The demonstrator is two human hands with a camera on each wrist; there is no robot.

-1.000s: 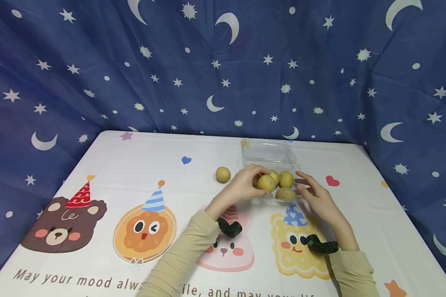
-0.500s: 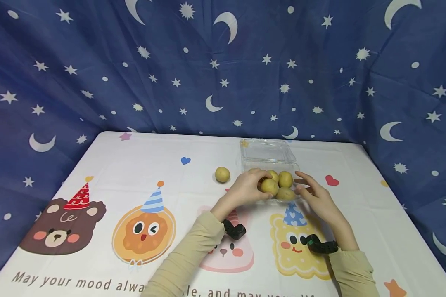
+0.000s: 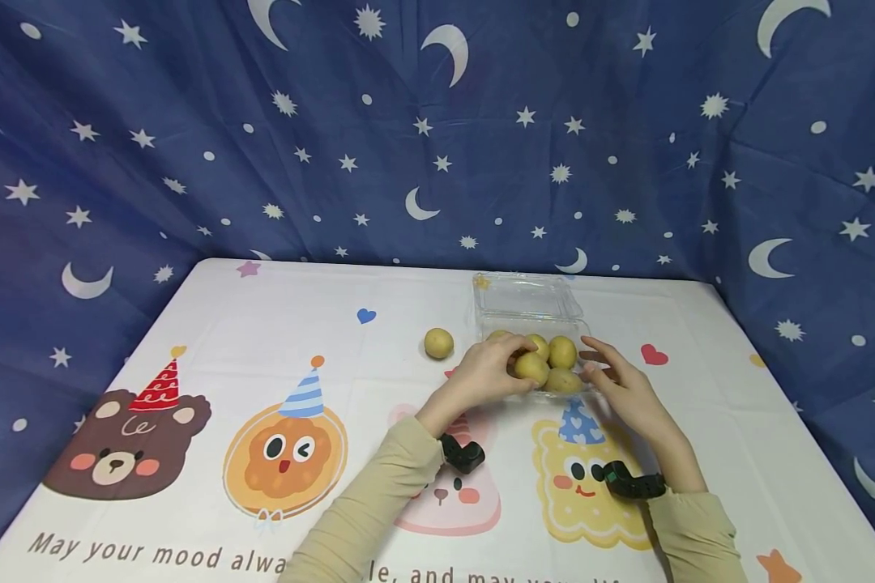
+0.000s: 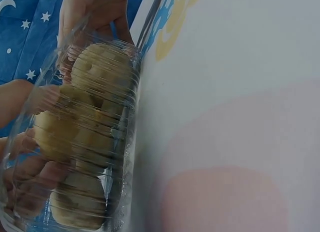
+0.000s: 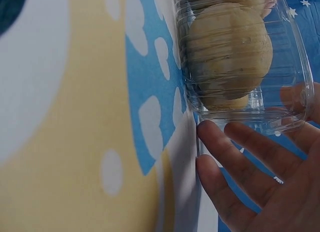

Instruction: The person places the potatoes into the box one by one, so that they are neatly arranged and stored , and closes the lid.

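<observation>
A clear plastic clamshell box point(image 3: 574, 327) stands near the back of the table with several small yellow potatoes point(image 3: 562, 352) in it. My left hand point(image 3: 487, 369) reaches in from the left, its thumb and fingers round a potato point(image 3: 531, 370) at the front. Through the ribbed wall, the left wrist view shows these fingers beside the potatoes. My right hand point(image 3: 621, 390) is at the box's right end with its fingers spread. In the right wrist view, extended fingertips point(image 5: 206, 128) lie against the end wall. One loose potato point(image 3: 439, 343) lies left of the box.
The box's clear lid point(image 3: 527, 295) is folded back toward the curtain. A white tablecloth point(image 3: 262, 324) with printed cartoon figures covers the table. Behind it hangs a blue curtain point(image 3: 321, 97) with moons and stars. Each wrist wears a black camera point(image 3: 463, 455).
My left hand has moved slightly right and forward with the potato, bringing it against the others. Another potato now shows behind my left hand. My right hand has stayed at the box's end.
</observation>
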